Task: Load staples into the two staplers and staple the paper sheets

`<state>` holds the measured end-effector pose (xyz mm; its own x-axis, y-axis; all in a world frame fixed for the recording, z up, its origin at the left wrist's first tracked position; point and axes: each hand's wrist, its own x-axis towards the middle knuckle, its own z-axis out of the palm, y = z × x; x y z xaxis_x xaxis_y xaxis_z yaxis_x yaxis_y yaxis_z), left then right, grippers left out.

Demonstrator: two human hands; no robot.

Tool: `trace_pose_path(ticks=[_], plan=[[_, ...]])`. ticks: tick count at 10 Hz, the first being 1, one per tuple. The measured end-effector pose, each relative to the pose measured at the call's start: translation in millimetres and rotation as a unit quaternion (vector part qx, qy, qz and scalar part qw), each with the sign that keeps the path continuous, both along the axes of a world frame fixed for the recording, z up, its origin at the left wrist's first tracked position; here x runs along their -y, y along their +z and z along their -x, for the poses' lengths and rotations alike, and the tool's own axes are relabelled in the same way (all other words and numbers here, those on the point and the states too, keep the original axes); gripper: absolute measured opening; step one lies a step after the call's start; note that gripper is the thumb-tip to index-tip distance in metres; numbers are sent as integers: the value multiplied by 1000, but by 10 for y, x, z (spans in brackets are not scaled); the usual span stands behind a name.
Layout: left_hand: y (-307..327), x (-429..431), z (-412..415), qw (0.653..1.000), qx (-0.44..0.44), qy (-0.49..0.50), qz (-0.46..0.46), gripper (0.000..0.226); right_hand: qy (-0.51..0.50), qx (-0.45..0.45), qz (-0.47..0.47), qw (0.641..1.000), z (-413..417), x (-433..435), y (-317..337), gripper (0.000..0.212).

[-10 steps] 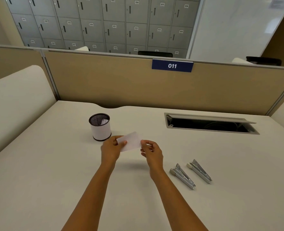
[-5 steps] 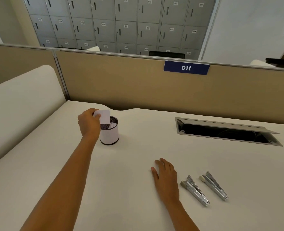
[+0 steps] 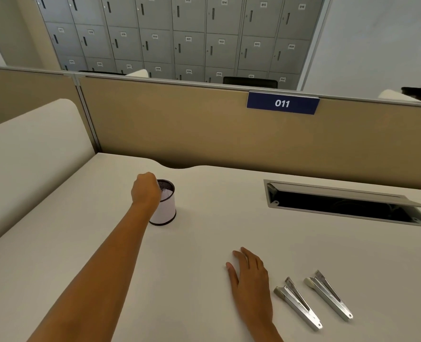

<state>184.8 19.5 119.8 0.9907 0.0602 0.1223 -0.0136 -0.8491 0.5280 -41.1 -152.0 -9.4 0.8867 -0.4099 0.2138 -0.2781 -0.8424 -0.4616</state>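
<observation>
Two silver staplers lie side by side on the white desk (image 3: 204, 243) at the lower right, the near stapler (image 3: 297, 303) and the far stapler (image 3: 327, 294), both apart from my hands. My right hand (image 3: 250, 282) rests flat on the desk just left of them, fingers straight. My left hand (image 3: 145, 191) is curled over the rim of a small white mesh cup (image 3: 166, 213) at the middle left. A white paper sheet (image 3: 167, 194) sticks into the cup right under its fingers, which pinch it; the fingertips are hidden behind the hand.
A cable slot with a raised metal flap (image 3: 340, 206) opens in the desk at the back right. A tan partition (image 3: 204, 132) with a blue "011" sign closes the far edge. A cream side panel (image 3: 31, 156) bounds the left.
A second ago both hands held the paper above the desk. My left hand then carried it to the cup and has now lowered it inside. My right hand dropped flat onto the desk.
</observation>
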Motion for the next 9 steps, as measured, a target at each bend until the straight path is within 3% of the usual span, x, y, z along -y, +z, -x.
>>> trace_pose_path(ticks=[3, 5, 8, 9], plan=[[-113, -9, 78, 988, 97, -2, 122, 34, -3, 11, 8, 1000, 6, -12, 10, 37], [-136, 19, 110, 983, 52, -48, 170, 45, -6, 27, 13, 1000, 17, -22, 25, 34], [-161, 15, 374, 994, 68, -90, 10, 40, -14, 47, 24, 999, 19, -35, 58, 25], [-214, 19, 495, 991, 95, -94, 2, 37, -6, 66, 3, 998, 56, -34, 23, 24]])
